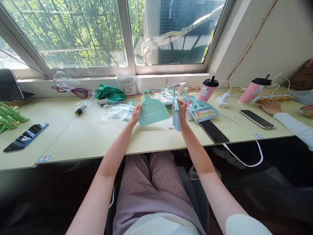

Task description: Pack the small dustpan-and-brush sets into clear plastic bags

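My left hand (136,114) grips the left edge of a mint-green dustpan (154,111), held up over the table with its looped handle pointing up. In my right hand (182,109) is a small mint-green hand brush (175,112), turned edge-on with its pale blue bristles downward. A narrow gap lies between dustpan and brush. Right of my right hand lies a packaged mint dustpan set (204,110) with a printed label, partly over pink ones. Behind the brush are more small sets (166,93). Clear plastic wrapping (114,112) lies left of my left hand.
A black phone (214,131) on a white cable lies at the right, near a second phone (257,119). Pink cups (207,91) stand at the back. Another person's hand (271,106) rests far right. At left are a phone (25,137) and a green bag (110,93).
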`<action>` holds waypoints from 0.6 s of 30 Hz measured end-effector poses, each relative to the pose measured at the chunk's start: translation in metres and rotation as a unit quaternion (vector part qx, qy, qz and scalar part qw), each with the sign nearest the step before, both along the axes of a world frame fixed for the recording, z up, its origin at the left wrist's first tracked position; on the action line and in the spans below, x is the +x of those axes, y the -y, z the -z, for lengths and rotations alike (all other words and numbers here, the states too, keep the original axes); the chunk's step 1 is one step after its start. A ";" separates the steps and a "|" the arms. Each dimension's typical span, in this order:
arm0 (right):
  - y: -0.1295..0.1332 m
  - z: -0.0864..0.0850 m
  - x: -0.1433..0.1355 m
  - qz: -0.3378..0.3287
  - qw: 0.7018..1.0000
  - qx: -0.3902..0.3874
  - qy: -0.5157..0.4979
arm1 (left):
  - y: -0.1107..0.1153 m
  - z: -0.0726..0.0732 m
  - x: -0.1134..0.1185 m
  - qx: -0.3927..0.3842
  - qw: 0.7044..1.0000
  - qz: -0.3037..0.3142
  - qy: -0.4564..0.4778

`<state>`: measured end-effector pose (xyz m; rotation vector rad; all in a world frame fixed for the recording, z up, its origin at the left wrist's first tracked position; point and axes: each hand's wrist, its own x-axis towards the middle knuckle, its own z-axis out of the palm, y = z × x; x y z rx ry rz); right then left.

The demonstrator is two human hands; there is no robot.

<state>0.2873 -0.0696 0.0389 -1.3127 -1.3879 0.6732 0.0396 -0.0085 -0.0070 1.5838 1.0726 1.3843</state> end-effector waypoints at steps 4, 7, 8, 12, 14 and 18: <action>0.011 0.000 0.034 0.152 0.966 0.052 0.201 | -0.009 -0.005 -0.027 -0.030 0.997 -0.027 -0.060; 0.018 0.011 0.051 0.167 0.914 -0.011 0.369 | -0.009 -0.004 -0.030 -0.006 0.981 -0.091 -0.169; 0.019 0.015 0.054 0.161 0.898 -0.037 0.407 | -0.008 -0.003 -0.029 0.005 0.973 -0.109 -0.204; 0.022 0.031 0.062 0.125 0.866 -0.120 0.469 | -0.001 -0.001 -0.024 0.049 0.948 -0.143 -0.281; 0.022 0.034 0.067 0.112 0.869 -0.130 0.465 | 0.003 -0.002 -0.024 0.078 0.940 -0.149 -0.297; 0.016 0.033 0.076 0.102 0.865 -0.123 0.476 | 0.006 0.000 -0.025 0.097 0.921 -0.130 -0.355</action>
